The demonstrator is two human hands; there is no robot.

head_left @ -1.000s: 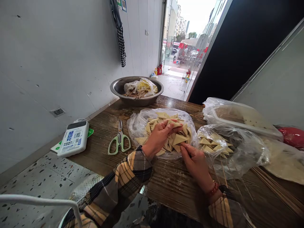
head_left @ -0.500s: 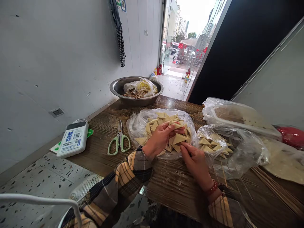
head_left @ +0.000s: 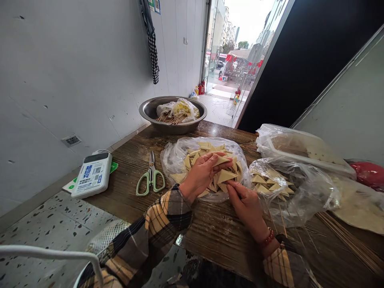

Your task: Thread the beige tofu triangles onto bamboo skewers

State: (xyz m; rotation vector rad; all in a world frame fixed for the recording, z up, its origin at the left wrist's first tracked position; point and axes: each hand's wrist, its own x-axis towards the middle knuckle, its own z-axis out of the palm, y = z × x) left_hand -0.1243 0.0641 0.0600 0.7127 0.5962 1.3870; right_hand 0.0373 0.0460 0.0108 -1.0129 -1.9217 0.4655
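A pile of tan triangular tofu-skin pieces (head_left: 207, 154) lies on an opened clear plastic bag (head_left: 172, 158) on the wooden table (head_left: 216, 236). My left hand (head_left: 199, 174) rests on the pile, fingers curled round a folded triangle (head_left: 221, 160). My right hand (head_left: 244, 202) sits at the pile's near edge, fingers pinched together at a larger triangle (head_left: 226, 176); I cannot make out whether it holds a thin skewer. A second bag (head_left: 300, 192) to the right holds triangles threaded on skewers (head_left: 270, 184).
Green-handled scissors (head_left: 151, 178) lie left of the pile. A metal basin (head_left: 172, 112) with bagged skewers stands at the far edge. A white device (head_left: 93, 174) lies on the floor at left. A covered tray (head_left: 300, 146), a red lid (head_left: 369, 173) and loose bamboo skewers (head_left: 348, 240) sit right.
My left hand's fingers have shifted slightly over the folded triangle, lifting it a little. The right hand stays pinched at the pile's near edge.
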